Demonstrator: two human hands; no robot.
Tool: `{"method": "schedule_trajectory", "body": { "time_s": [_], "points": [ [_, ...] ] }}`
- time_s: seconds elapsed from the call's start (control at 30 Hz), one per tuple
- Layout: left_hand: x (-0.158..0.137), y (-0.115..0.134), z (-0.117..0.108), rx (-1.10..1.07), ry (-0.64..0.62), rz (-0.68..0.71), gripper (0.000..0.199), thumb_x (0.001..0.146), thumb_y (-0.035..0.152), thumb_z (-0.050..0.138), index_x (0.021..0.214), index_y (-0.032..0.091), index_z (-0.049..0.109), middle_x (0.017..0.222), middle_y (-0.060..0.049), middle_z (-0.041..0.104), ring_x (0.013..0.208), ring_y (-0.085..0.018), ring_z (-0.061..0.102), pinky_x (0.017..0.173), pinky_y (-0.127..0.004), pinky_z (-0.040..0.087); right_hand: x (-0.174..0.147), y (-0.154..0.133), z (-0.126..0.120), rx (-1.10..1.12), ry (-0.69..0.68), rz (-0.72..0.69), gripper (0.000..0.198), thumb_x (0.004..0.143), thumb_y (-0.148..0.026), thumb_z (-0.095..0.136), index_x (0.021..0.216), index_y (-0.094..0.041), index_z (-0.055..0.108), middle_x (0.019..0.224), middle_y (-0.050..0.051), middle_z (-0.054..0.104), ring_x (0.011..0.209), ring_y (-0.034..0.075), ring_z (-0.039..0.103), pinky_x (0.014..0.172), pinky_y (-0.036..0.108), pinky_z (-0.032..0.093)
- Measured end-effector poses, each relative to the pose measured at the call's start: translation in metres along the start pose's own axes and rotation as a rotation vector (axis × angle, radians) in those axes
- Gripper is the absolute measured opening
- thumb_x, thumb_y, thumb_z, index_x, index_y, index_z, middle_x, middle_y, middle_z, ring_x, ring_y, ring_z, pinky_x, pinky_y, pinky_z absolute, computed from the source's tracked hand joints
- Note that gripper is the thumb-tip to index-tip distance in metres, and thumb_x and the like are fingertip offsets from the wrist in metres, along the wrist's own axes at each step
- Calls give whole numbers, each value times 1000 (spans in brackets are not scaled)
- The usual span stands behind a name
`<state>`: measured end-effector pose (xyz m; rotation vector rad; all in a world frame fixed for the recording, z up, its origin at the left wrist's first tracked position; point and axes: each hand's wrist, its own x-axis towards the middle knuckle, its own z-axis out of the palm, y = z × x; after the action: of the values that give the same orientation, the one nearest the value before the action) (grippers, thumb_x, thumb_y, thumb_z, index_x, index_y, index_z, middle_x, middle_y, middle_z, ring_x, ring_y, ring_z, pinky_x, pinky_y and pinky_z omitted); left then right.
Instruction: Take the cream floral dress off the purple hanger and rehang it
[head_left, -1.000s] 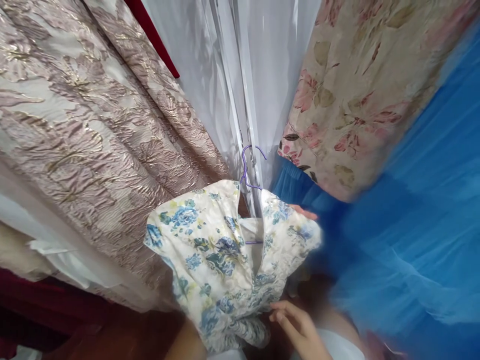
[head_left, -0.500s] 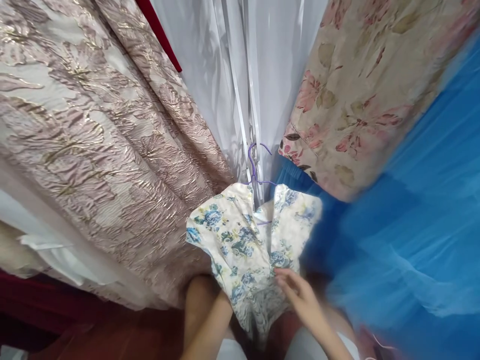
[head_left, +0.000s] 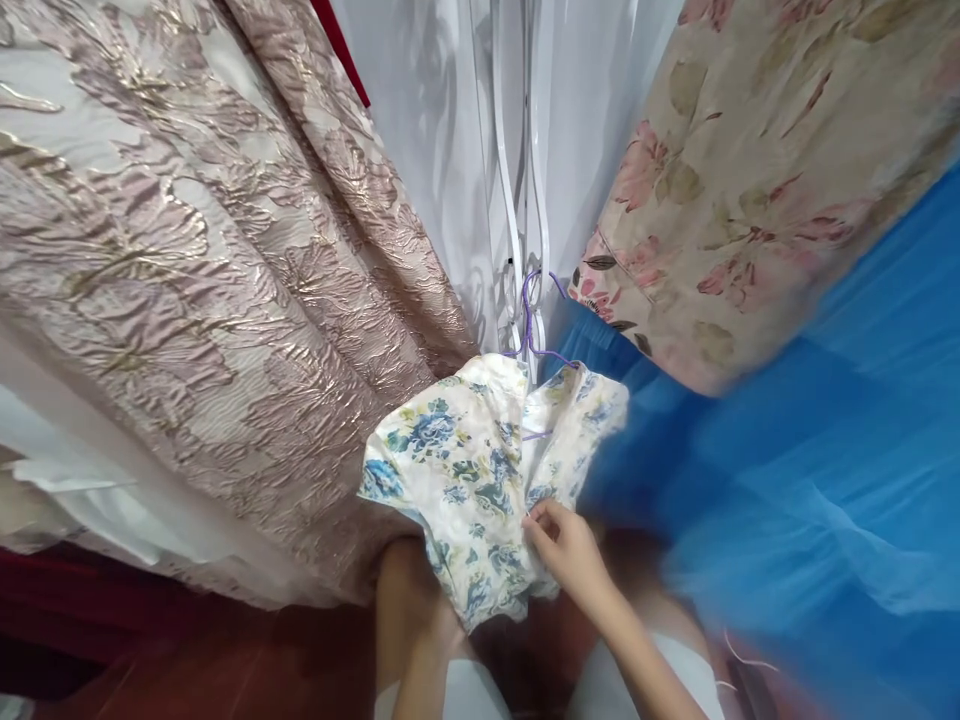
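Note:
A small white blouse (head_left: 465, 480) with blue flowers hangs on a thin purple hanger (head_left: 529, 330) in front of me. Its front is parted below the neckline. With thumb and finger pressed together, my right hand (head_left: 561, 545) pinches the blouse's front edge near the middle. My left hand (head_left: 442, 622) reaches up to the blouse's lower left side; its fingers are hidden behind the cloth. The hanger's hook is up by the white straps (head_left: 537, 180).
Pink-and-gold brocade cloth (head_left: 300, 400) hangs along the left. To the right are a beige floral garment (head_left: 720, 210) and blue tulle (head_left: 810, 480). White cloth (head_left: 435, 130) hangs behind. My knees and the reddish floor (head_left: 300, 670) show below.
My right hand has moved up and left and closed on the blouse's front edge. The blouse's lower part has been lifted and bunched, and its right side turned inward.

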<state>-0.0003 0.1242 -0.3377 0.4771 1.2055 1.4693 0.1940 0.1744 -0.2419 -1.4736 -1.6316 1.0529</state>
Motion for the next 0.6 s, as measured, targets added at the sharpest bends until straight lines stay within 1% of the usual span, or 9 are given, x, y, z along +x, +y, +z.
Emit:
{"method": "schedule_trajectory", "body": {
  "time_s": [0.1, 0.17, 0.23, 0.3, 0.37, 0.43, 0.5, 0.53, 0.6],
  "points": [
    [5, -2, 3, -26, 27, -22, 52, 56, 71, 81, 79, 25, 71, 92, -12, 75, 114, -39, 65, 93, -51, 59, -1, -4, -3, 43, 14, -54, 24, 90, -39, 55, 74, -21, 56, 63, 0, 61, 61, 18, 56, 61, 28, 39],
    [11, 0, 6, 9, 170, 93, 51, 69, 72, 70, 85, 24, 71, 95, -13, 74, 114, -38, 65, 94, -51, 58, -5, -6, -5, 57, 27, -102, 27, 91, -39, 56, 70, -21, 54, 64, 0, 59, 61, 17, 55, 61, 27, 39],
    [14, 5, 8, 146, 358, 341, 46, 81, 63, 65, 101, 22, 69, 105, -12, 71, 114, -35, 64, 98, -49, 55, -11, -7, -9, 47, 15, -160, 29, 93, -37, 56, 69, -21, 53, 64, 0, 58, 61, 16, 53, 60, 26, 38],
    [11, 9, 10, 355, 460, 673, 37, 88, 49, 65, 111, 20, 65, 113, -12, 67, 113, -30, 63, 101, -46, 52, -18, -8, -14, 13, -34, -230, 30, 96, -35, 54, 71, -20, 54, 65, 0, 59, 61, 15, 53, 60, 25, 37],
    [2, 13, 17, 533, 397, 967, 26, 92, 36, 66, 112, 19, 64, 112, -11, 65, 109, -27, 63, 100, -43, 52, -22, -12, -23, -62, -92, -309, 29, 99, -32, 53, 72, -20, 55, 66, 0, 59, 61, 14, 54, 60, 25, 37],
    [-10, 15, 34, 642, 172, 1100, 18, 94, 26, 64, 110, 20, 65, 106, -9, 67, 103, -24, 66, 95, -37, 54, -22, -20, -33, -165, -157, -393, 27, 100, -28, 52, 75, -20, 57, 68, 0, 60, 63, 15, 56, 61, 25, 37],
    [-20, 18, 56, 681, -57, 1074, 16, 95, 20, 61, 110, 21, 66, 100, -6, 70, 95, -22, 69, 87, -31, 56, -19, -29, -43, -258, -231, -475, 23, 101, -25, 50, 80, -20, 59, 72, 1, 63, 67, 16, 59, 64, 26, 39],
    [-24, 19, 68, 678, -126, 1030, 15, 96, 18, 58, 108, 22, 66, 97, -6, 71, 91, -21, 70, 82, -29, 56, -16, -34, -47, -297, -259, -513, 21, 101, -23, 49, 83, -20, 60, 75, 2, 64, 70, 17, 60, 65, 26, 41],
    [-30, 22, 88, 638, -159, 943, 14, 97, 18, 55, 102, 22, 67, 91, -5, 72, 84, -20, 70, 76, -27, 55, -10, -43, -54, -373, -278, -584, 21, 102, -21, 47, 87, -20, 61, 78, 4, 66, 72, 18, 61, 66, 27, 42]
  ]
}}
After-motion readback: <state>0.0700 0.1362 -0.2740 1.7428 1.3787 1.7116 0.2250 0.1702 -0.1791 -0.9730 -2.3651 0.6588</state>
